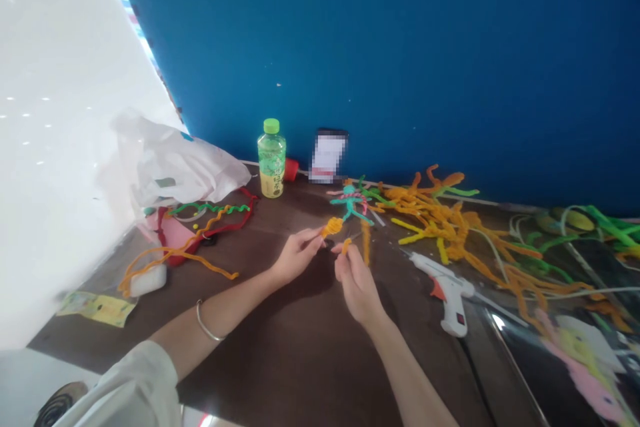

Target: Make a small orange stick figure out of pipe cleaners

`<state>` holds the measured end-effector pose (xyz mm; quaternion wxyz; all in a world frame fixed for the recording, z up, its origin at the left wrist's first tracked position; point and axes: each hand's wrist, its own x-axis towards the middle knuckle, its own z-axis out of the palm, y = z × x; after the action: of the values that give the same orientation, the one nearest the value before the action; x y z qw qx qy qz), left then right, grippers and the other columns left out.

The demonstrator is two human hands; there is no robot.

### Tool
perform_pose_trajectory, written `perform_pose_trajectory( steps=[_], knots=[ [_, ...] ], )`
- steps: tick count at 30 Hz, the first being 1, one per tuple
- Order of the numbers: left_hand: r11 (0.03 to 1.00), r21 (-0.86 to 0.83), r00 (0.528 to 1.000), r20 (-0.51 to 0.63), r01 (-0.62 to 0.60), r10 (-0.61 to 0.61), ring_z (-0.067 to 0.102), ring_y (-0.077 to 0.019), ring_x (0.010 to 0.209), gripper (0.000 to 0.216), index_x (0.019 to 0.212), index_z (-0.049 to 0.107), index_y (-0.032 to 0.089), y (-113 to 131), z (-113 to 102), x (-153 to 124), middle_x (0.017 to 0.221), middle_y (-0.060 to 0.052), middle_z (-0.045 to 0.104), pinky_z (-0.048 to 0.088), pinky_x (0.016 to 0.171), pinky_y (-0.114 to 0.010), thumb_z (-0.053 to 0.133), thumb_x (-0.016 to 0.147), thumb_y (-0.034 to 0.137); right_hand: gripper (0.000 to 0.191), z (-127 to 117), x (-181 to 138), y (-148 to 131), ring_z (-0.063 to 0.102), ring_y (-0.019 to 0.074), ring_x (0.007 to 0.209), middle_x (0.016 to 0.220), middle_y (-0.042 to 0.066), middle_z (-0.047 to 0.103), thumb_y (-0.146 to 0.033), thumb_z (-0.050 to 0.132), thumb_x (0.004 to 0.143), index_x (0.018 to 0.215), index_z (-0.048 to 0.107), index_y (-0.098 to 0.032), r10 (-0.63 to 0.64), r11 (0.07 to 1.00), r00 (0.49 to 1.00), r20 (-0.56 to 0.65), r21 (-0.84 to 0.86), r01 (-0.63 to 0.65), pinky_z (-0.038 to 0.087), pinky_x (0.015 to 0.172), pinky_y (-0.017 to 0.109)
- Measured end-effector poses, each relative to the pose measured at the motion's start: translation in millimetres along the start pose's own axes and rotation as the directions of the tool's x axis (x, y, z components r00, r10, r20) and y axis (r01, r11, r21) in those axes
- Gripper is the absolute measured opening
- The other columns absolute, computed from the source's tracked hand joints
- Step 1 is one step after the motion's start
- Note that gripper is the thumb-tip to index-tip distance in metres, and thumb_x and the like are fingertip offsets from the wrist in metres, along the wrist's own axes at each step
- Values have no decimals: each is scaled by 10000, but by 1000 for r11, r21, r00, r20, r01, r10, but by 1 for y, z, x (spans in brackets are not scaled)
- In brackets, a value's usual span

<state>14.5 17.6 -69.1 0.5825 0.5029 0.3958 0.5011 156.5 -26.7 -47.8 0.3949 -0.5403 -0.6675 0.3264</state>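
My left hand (295,255) pinches a small coiled orange pipe-cleaner piece (333,226) between thumb and fingertips, held just above the dark brown table (300,347). My right hand (354,278) is closed in a pinch on the orange pipe-cleaner strand (366,242) that runs from that coil and hangs down beside its fingers. A silver bangle (206,324) circles my left wrist. Just beyond the hands lies a teal and pink pipe-cleaner figure (351,202).
A white glue gun (447,287) lies right of my right hand. A heap of orange, yellow and green pipe cleaners (450,223) spreads to the right. A green-capped bottle (271,159), a white plastic bag (175,167) and loose curled strands (200,233) sit at left. A blue wall stands behind.
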Motion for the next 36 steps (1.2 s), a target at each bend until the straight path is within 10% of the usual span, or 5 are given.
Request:
perform_pose_trajectory(
  steps=[5, 16, 36],
  knots=[
    [998, 21, 998, 47, -52, 51, 572, -133, 750, 224, 912, 599, 152, 5, 4, -6, 812, -50, 627, 428, 709, -236, 607, 723, 271, 293, 0, -2, -4, 520, 132, 569, 640, 11, 558, -296, 288, 891, 720, 506, -200, -149, 959, 987, 53, -237, 158, 378, 551, 226],
    [963, 201, 981, 111, -178, 158, 533, -133, 712, 210, 817, 682, 148, 9, 2, -9, 758, -60, 609, 398, 662, -226, 538, 774, 294, 302, 0, 0, 5, 551, 145, 569, 615, 21, 586, -330, 359, 864, 675, 536, -174, -25, 995, 999, -29, -97, 22, 410, 554, 229],
    [993, -36, 991, 84, 111, -108, 429, -43, 499, 328, 799, 636, 112, 12, 6, -8, 595, 6, 544, 320, 446, -162, 622, 692, 422, 164, 11, -5, 1, 635, 155, 587, 705, 43, 679, -290, 524, 800, 835, 611, -155, -112, 993, 953, -281, -78, 93, 497, 549, 230]
  ],
)
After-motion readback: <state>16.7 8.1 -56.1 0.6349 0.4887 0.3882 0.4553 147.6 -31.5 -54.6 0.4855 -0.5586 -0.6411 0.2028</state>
